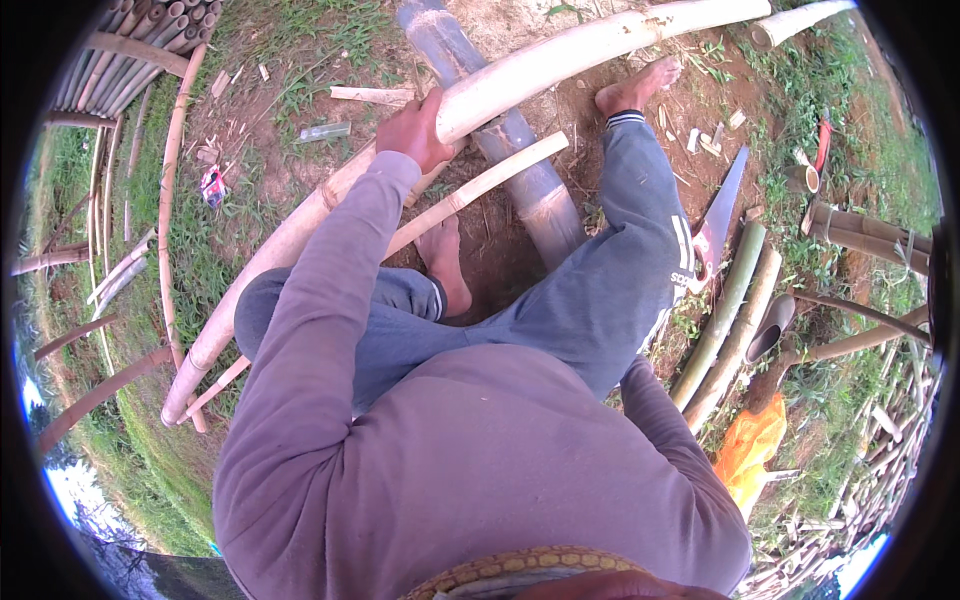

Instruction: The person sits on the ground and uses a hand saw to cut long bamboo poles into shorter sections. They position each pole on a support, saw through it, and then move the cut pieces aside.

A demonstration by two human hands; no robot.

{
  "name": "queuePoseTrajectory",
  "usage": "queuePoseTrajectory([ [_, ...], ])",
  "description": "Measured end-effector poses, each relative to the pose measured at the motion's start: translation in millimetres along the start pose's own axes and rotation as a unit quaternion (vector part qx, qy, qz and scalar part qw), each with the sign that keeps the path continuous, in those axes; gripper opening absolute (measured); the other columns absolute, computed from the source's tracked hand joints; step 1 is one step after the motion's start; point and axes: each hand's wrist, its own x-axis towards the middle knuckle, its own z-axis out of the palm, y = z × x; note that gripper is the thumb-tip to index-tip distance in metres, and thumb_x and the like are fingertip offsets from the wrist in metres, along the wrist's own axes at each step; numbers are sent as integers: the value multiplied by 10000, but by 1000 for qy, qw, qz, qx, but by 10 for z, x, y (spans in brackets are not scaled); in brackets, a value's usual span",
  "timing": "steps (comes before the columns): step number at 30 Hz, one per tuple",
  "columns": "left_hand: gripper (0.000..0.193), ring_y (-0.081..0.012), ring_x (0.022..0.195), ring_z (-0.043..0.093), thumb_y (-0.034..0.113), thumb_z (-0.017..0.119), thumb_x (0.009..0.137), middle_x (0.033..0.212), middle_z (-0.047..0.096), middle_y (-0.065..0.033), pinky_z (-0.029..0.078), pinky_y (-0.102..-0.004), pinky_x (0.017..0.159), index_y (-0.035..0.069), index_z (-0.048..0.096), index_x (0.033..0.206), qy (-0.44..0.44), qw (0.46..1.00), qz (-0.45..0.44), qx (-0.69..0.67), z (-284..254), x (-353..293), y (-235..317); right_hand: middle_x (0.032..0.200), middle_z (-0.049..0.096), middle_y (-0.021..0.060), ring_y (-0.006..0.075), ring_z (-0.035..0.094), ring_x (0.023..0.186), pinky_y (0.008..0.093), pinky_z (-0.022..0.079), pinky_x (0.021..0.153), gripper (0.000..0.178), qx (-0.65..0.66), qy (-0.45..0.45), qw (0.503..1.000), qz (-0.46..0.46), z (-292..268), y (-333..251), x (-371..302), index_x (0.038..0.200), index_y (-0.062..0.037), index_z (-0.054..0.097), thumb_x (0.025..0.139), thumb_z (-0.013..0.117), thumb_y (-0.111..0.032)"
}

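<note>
Pale bamboo pole (545, 78) in left hand (413, 130)

The pole is long, round and cream-coloured, with small brown marks toward its upper end. It crosses over a thick grey bamboo culm (535, 185). The left hand is closed around the pole; from this grip, the pole runs toward 2 o'clock and 7 o'clock. A narrower bamboo strip (480, 188) passes below the grip, at 5 o'clock. The right hand is hidden; its state cannot be determined.

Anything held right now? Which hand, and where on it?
Left hand holds the long pale bamboo pole around its middle stretch. Right hand is out of view; can't tell.
</note>
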Motion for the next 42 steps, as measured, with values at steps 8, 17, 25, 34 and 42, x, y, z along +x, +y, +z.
queuePoseTrajectory([
  [8,1013,-404,1229,670,403,926,733,1336,663,-191,547,-514,1030,161,434,1585,-1,1000,-20,13,26,11,-120,1569,523,55,337,510,1454,562,447,1161,594,-168,108,980,7,-129,164,450,1534,-311,513,972,679,-414],
  [17,654,-374,1173,653,386,777,933,1354,634,-159,532,-500,1013,125,559,1492,137,962,196,-134,806,-221,333,1408,630,156,337,600,1301,499,500,1089,454,-45,-52,995,66,-19,574,-96,1420,-130,596,1070,529,-411],
  [25,632,-319,1172,602,387,823,862,1357,633,-90,444,-500,1074,154,637,1419,234,966,70,-79,632,-651,293,1238,730,235,352,716,1117,459,562,996,601,180,77,980,-20,-316,149,-178,1260,37,716,1129,435,-479],
  [34,1174,-398,1430,545,485,964,680,1534,580,-169,460,-562,1141,189,350,1636,-79,992,-64,81,-245,-291,-437,1360,675,295,438,657,1288,464,529,1099,976,-123,-175,934,-288,-824,-3015,-688,1434,68,556,778,896,-569],
  [42,1072,-422,1251,677,405,953,702,1382,685,-217,540,-516,1069,175,429,1608,-116,990,-69,-26,-252,-342,-586,1502,555,312,416,562,1413,445,467,1190,1270,-18,-207,948,-242,36,-3042,-333,1553,69,340,635,989,-523],
])
